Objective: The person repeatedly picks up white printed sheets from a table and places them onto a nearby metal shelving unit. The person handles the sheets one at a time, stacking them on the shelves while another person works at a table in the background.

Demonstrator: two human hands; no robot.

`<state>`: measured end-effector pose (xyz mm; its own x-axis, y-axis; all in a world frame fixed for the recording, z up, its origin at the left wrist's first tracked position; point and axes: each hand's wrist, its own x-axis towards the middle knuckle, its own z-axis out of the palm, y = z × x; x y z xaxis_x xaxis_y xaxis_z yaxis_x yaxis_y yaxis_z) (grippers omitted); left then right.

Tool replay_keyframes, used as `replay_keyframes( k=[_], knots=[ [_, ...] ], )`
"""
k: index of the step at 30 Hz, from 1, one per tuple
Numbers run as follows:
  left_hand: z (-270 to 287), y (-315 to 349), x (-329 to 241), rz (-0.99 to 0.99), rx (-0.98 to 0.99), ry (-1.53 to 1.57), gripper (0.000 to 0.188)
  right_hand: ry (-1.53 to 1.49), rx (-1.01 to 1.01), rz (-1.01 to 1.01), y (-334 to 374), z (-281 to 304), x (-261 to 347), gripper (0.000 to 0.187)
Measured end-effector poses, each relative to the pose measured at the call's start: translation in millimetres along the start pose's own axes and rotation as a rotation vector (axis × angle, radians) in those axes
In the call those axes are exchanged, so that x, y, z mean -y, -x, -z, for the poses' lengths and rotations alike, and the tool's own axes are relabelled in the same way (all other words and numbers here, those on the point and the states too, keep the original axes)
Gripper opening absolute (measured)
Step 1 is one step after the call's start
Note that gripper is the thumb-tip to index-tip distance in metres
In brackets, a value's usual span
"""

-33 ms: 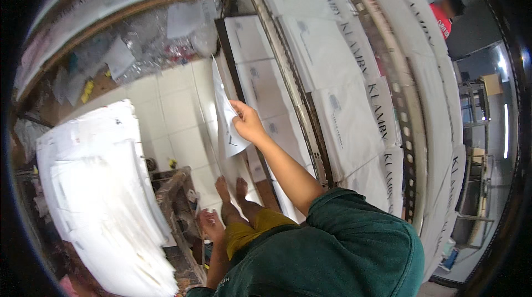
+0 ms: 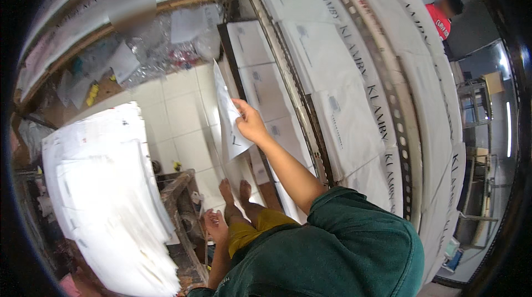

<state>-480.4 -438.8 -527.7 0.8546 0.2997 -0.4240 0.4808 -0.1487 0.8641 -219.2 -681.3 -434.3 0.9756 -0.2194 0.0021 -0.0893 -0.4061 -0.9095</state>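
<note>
A white paper sheet (image 2: 224, 125) with dark marks hangs nearly upright, seen almost edge-on. My right hand (image 2: 250, 123) pinches its right edge between thumb and fingers. Lower down, my left hand (image 2: 215, 225) hangs beside the worn wooden stand (image 2: 178, 186), fingers loosely bent and apart, with nothing visible in them. On my left, a thick stack of large white sheets (image 2: 111, 186) fans out along its lower right edge. I cannot tell whether the left hand touches the stand.
Slotted metal racks (image 2: 400, 142) on my right hold rows of flat white pieces (image 2: 346, 125) with dark lettering. Clear plastic wrap (image 2: 160, 42) lies heaped at the far left, beyond the tiled floor (image 2: 180, 103). A person in a red top (image 2: 439, 20) is at the far right.
My view has shifted slightly, so the whole scene sits a little differently. The right hand still holds the sheet, and the left hand stays low beside the stand.
</note>
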Motion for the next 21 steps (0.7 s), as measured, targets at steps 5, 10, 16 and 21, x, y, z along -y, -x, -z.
replay_keyframes(
  k=[5,10,16,21],
  knots=[
    [36,8,-39,-0.377,-0.093,0.004,0.011,0.123,-0.131,0.346,3,1,11,0.055],
    [71,-13,-149,-0.467,-0.257,0.063,0.017,0.179,0.111,0.043,-3,40,3,0.047],
    [146,-3,-181,-0.256,-0.349,1.06,0.043,0.028,0.159,0.153,-26,21,-12,0.046],
    [189,-30,-151,-0.265,-0.57,1.571,0.055,0.009,0.214,0.281,-77,6,-1,0.045]
  ],
)
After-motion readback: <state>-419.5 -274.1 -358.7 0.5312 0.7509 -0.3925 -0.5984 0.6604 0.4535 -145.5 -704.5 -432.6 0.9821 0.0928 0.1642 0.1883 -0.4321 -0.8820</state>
